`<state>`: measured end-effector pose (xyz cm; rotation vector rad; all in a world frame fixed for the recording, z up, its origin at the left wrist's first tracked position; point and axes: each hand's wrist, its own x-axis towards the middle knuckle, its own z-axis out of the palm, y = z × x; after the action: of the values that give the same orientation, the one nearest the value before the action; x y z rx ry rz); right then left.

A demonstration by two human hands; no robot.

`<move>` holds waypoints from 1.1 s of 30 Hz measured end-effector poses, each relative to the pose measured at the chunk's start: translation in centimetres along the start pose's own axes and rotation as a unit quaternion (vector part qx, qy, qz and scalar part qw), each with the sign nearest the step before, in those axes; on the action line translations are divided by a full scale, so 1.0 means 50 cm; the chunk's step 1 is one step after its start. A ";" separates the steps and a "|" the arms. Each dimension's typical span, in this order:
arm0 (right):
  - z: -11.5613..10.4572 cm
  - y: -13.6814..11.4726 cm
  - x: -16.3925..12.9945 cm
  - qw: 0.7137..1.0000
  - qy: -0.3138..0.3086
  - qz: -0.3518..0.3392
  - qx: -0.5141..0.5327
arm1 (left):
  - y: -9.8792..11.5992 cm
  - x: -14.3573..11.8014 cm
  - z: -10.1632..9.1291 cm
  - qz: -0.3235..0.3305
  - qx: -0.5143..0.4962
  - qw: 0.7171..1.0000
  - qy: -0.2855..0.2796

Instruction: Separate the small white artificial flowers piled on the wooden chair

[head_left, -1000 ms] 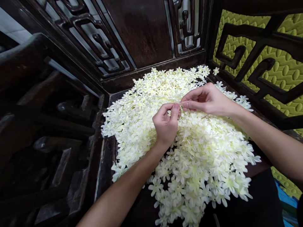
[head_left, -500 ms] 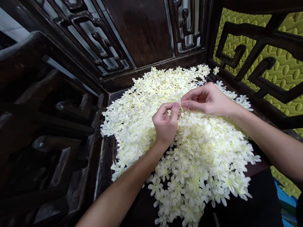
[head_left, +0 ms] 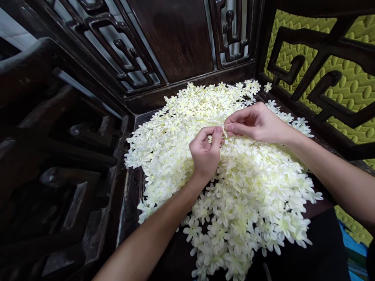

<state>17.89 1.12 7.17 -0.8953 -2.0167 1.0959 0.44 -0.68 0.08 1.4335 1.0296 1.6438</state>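
Observation:
A large heap of white, pale-yellow-centred flowers (head_left: 249, 179) is spread in front of me, with the look of artificial blooms. Over its middle, my left hand (head_left: 206, 150) is closed, thumb pressed against the curled index finger. My right hand (head_left: 254, 123) comes in from the right, its thumb and index finger pinched together. The fingertips of both hands almost meet. Something small and pale sits between them, too small to tell apart from the flowers behind. White petals show through the curl of my left fingers.
The flowers lie on a dark wooden seat (head_left: 134, 183). A carved wooden back panel (head_left: 175, 39) rises behind, with openwork armrests at the left (head_left: 67, 175) and right (head_left: 328, 39). Yellow-green quilted fabric (head_left: 348, 58) shows beyond the right one. One loose flower (head_left: 267, 87) lies at the back right.
Both hands stay nearly in place. My right fingertips have shifted very slightly, and the pale strand that showed between the hands is now less visible.

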 end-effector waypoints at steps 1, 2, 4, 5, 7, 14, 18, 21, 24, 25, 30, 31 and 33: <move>0.000 -0.001 0.000 1.000 -0.001 0.001 -0.001 | 0.000 0.000 0.000 0.001 -0.001 1.000 0.000; 0.000 -0.001 0.000 1.000 -0.003 0.002 -0.001 | 0.000 0.000 0.000 0.002 -0.003 1.000 -0.001; 0.000 -0.002 -0.001 1.000 -0.004 0.002 0.003 | 0.001 0.000 0.000 0.005 -0.003 1.000 -0.003; 0.000 -0.001 -0.001 1.000 -0.003 0.002 0.007 | 0.002 0.000 0.000 0.008 0.000 1.000 -0.004; 0.001 0.000 -0.001 1.000 0.000 0.003 0.018 | 0.004 0.000 0.000 0.015 0.010 1.000 -0.001; 0.002 0.008 0.002 0.998 0.006 0.024 0.063 | 0.000 0.001 0.001 0.040 0.015 0.999 0.017; 0.002 0.012 0.003 0.996 0.010 0.029 0.079 | -0.003 0.001 0.000 0.050 0.020 0.998 0.020; 0.002 0.014 0.003 0.996 0.009 0.027 0.088 | -0.002 0.000 0.000 0.052 0.019 0.998 0.022; 0.001 0.014 0.003 0.996 0.007 0.025 0.086 | -0.002 0.000 -0.001 0.049 0.023 0.998 0.018; 0.000 0.013 0.003 0.996 0.007 0.026 0.085 | -0.002 0.000 -0.001 0.047 0.024 0.998 0.017; 0.000 0.006 0.004 0.995 0.003 0.029 0.090 | -0.003 0.001 0.000 0.040 0.026 0.999 0.022; 0.000 0.005 0.004 0.995 0.003 0.030 0.093 | -0.004 0.001 0.000 0.039 0.027 0.999 0.023; 0.000 0.005 0.003 0.995 0.005 0.033 0.098 | -0.004 0.000 0.000 0.039 0.029 0.998 0.026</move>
<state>17.88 1.36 7.00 -0.8671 -1.8451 1.2984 0.44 -0.59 -0.10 1.4927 1.0718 1.7273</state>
